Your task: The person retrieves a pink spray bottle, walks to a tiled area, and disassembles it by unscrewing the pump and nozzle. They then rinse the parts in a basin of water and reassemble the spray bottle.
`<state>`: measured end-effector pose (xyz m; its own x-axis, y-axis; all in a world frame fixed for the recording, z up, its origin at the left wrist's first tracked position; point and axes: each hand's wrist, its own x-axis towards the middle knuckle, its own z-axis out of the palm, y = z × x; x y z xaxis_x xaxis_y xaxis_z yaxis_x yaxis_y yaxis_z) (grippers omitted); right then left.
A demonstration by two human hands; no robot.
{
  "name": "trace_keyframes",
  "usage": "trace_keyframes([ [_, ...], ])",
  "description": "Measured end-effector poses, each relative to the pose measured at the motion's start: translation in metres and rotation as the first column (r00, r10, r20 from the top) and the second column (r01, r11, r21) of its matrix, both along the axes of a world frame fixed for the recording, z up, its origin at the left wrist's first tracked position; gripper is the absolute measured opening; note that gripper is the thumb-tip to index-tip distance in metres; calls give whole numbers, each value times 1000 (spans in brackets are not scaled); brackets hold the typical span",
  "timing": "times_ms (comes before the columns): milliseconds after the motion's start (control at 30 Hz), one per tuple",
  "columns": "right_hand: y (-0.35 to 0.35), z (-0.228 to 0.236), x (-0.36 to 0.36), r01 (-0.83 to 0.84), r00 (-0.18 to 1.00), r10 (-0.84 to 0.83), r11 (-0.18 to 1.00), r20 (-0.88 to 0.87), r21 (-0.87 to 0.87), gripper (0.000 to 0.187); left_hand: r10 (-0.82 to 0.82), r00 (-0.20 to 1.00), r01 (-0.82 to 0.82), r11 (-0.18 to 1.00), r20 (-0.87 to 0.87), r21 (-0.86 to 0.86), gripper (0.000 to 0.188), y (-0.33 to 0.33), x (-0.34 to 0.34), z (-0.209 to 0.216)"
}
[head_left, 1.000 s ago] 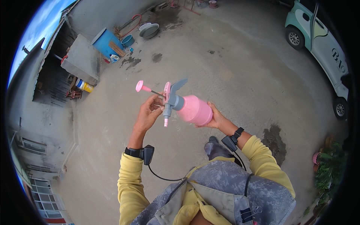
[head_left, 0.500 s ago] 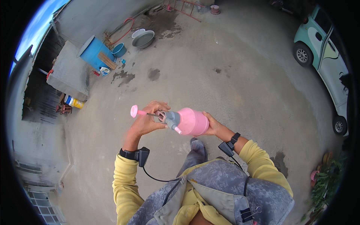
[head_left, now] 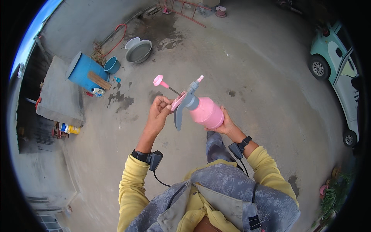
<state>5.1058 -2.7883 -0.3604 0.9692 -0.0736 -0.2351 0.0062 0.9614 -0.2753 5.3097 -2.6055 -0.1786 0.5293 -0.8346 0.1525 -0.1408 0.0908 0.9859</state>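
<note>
A pink pump spray bottle [head_left: 207, 113] with a grey head is held tilted in front of me, above the concrete floor. My right hand [head_left: 228, 124] is wrapped round the lower end of its pink body. At the head, my left hand [head_left: 157, 113] has curled fingers and its thumb pinching the edge of the pink part beside the grey handle [head_left: 178, 118]. The pump rod with its pink knob [head_left: 158, 80] is drawn out to the upper left. The nozzle [head_left: 200, 78] points away from me.
A blue barrel [head_left: 85, 71], a teal bucket [head_left: 112, 65] and a grey basin [head_left: 139, 52] stand at the far left. A red ladder [head_left: 189, 11] lies at the back. On the right are a parked car [head_left: 340, 73] and green plants [head_left: 335, 199].
The sprayer has turned, so its nozzle now points away instead of toward me. My left hand has shifted from round the head to its edge, while my right hand keeps hold of the body.
</note>
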Motion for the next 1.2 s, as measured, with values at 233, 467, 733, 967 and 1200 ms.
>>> trace_keyframes([
  [233, -92, 4, 212, -277, 961, 273, 948, 47, 155, 77, -28, 731, -25, 997, 682, 67, 45, -62, 167, 31],
  [467, -169, -9, 408, -349, 937, 349, 935, 10, 67, 77, 91, 162, -134, 989, 983, -69, 51, -143, 353, 22],
  [733, -251, -8, 613, -175, 978, 165, 982, -125, -69, 81, -44, -193, -177, 984, 980, 9, 28, -254, 568, 33],
  [967, -361, -23, 758, -100, 990, 84, 985, -115, -139, 82, -560, 251, -181, 774, 789, 607, 35, -382, 738, 19],
  [1200, -512, -67, 926, -54, 997, 38, 959, -62, -277, 81, -627, 588, -110, 564, 511, 818, 35, -526, 930, -35],
])
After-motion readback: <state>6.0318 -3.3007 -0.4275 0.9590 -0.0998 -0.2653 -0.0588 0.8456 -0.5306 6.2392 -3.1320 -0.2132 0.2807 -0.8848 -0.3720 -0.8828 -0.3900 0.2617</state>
